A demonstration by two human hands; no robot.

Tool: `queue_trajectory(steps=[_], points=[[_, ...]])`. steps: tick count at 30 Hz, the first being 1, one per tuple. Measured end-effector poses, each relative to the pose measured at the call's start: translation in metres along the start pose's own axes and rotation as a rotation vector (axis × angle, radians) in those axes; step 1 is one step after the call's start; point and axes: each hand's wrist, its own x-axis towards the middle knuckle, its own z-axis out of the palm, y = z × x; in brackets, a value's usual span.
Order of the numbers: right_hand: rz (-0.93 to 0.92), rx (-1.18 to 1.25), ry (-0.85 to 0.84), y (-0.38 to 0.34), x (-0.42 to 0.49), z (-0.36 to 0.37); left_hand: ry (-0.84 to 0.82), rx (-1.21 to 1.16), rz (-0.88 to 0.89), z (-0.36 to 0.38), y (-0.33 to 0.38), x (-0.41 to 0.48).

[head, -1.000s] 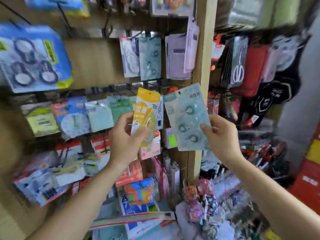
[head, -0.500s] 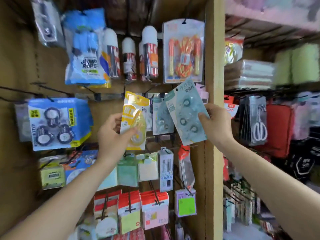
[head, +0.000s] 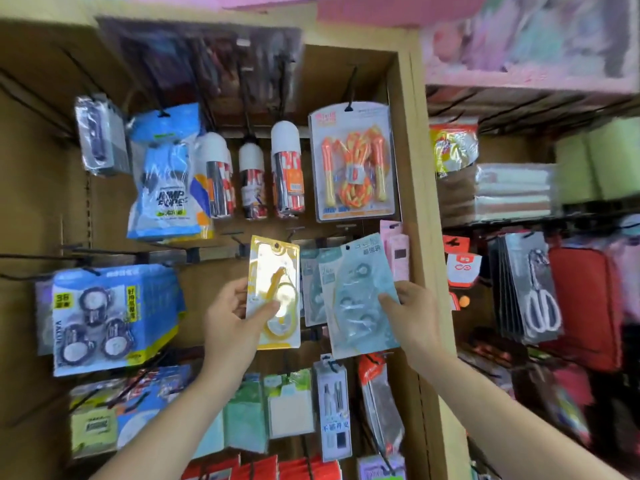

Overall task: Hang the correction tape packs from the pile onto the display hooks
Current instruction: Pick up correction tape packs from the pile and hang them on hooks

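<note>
Two correction tape packs up at the hooks, one in each of the hands!

L hand [head: 230, 323] grips the yellow correction tape pack [head: 273, 292] by its lower-left edge, thumb curled across the front, fingers behind. The pack is upright, with the hang hole at its 12 o'clock, just under the black display hooks [head: 239, 241]; can't tell if a hook is thru it. At 3 o'clock of that, R hand [head: 414, 318] pinches the pale blue correction tape pack [head: 363, 296] at its right edge, thumb on front. This pack is tilted, overlapping the blue packs already hanging [head: 313, 289] behind it. Pink packs [head: 398, 251] hang at its 1 o'clock. The orange jump rope pack [head: 353, 161] hangs at 12 o'clock, the big blue tape-roll packs [head: 114, 313] at 9 o'clock and the scissors [head: 540, 299] at 3 o'clock.
</note>
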Motion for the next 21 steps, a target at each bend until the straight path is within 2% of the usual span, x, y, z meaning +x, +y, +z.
queue_trajectory(steps=[6,10,13,21], points=[[0.098,0.064,-0.025,0.021,0.001,0.0,0.004,-0.029,-0.056,0.009,-0.005,-0.002],[-0.007,0.071,-0.097,0.019,-0.004,0.001,0.008,-0.017,-0.038,0.009,-0.003,-0.005],[-0.062,0.119,-0.037,0.014,-0.004,0.006,0.037,-0.003,-0.018,0.005,-0.005,-0.003],[0.055,0.079,0.033,0.002,0.003,0.022,-0.012,0.037,-0.043,-0.003,-0.033,0.018]])
